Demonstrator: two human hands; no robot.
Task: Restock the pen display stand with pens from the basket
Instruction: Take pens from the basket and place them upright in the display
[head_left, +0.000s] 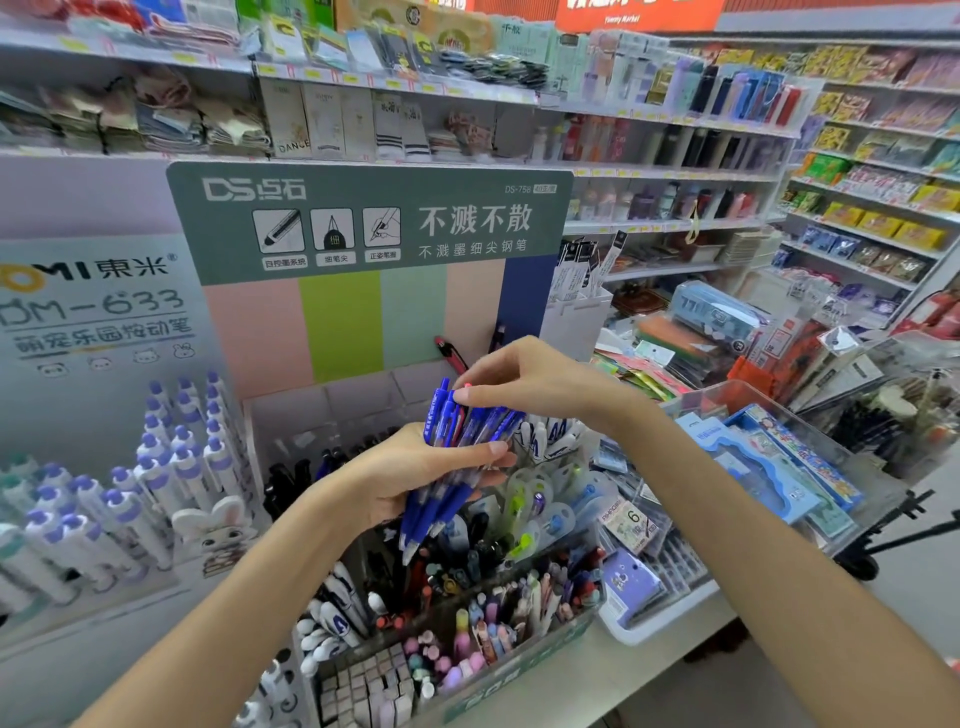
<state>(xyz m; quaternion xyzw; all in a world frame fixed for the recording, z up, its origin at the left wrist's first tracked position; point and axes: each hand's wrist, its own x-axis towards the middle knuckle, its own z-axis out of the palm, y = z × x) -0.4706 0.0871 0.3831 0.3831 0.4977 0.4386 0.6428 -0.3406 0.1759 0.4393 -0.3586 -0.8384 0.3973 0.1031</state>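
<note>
Left hand (415, 475) grips blue pen bundle (457, 457); right hand (524, 382) pinches one cap end. Draw it straight up, keep bundle squeezed, seat tip-down in display stand (291, 415)

The left hand (415, 467) hides the middle of the blue pens (457, 441). Shelf goods (156, 114) at upper left are blurred; the lilac pen stand (78, 493) is cut off at the left edge.

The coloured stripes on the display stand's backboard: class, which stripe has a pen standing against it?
The dark blue stripe at the far right; a dark pen stands against it, the others bare.
</note>
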